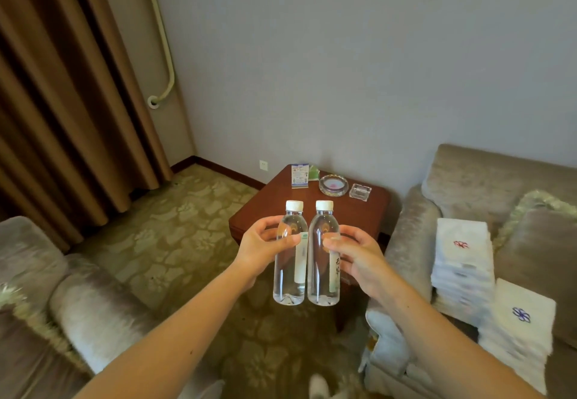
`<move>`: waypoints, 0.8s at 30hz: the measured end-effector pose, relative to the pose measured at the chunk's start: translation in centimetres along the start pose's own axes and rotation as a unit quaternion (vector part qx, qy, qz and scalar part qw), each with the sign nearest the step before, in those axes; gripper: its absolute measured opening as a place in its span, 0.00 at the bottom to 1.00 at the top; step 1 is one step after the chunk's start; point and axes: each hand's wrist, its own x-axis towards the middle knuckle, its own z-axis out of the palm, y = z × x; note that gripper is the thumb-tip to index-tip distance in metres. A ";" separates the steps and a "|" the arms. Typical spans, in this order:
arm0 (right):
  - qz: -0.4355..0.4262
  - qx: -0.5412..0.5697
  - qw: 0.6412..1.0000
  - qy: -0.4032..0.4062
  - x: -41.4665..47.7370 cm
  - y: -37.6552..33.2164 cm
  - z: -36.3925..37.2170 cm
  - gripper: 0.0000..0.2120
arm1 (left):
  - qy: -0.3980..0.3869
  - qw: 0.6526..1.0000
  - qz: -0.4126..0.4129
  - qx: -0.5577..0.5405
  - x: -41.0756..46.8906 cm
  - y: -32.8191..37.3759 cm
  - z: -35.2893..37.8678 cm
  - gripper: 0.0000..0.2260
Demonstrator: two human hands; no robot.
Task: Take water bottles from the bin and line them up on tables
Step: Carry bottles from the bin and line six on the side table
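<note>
Two clear water bottles with white caps are held upright, side by side and touching, in the air in front of a small dark wooden table (352, 211). My left hand (262, 248) grips the left bottle (288, 273) at its upper body. My right hand (356, 253) grips the right bottle (321, 277) the same way. The table stands in the room's corner beyond the bottles. No bin is in view.
On the table's far side stand a small card stand (299, 175), a round glass ashtray (333, 184) and a square glass dish (360, 192). A sofa (468, 180) with stacked white towels (462, 255) is at right, an armchair (78, 302) at left, brown curtains (62, 102) behind.
</note>
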 end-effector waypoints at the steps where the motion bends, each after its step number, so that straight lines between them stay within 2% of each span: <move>1: 0.003 -0.002 1.000 -0.005 2.3 -0.2 0.1 0.24 | 0.003 1.000 0.000 0.001 2.1 -0.2 -0.2 0.21; 11: 0.026 -0.005 0.999 -0.019 28.4 -4.0 0.9 0.26 | 0.032 0.999 -0.013 0.002 27.9 -0.9 -1.4 0.22; 13: 0.041 -0.004 0.999 -0.017 36.0 -4.1 0.5 0.25 | 0.030 0.999 -0.020 0.005 35.4 -2.2 -1.4 0.23; 16: 0.040 0.002 0.999 -0.014 38.6 -4.2 0.4 0.25 | 0.033 0.999 -0.012 0.014 38.0 -2.8 -1.4 0.24; 24: 0.045 -0.016 0.999 0.000 53.6 6.1 0.0 0.25 | 0.042 0.999 -0.001 0.032 51.6 -15.6 -3.0 0.25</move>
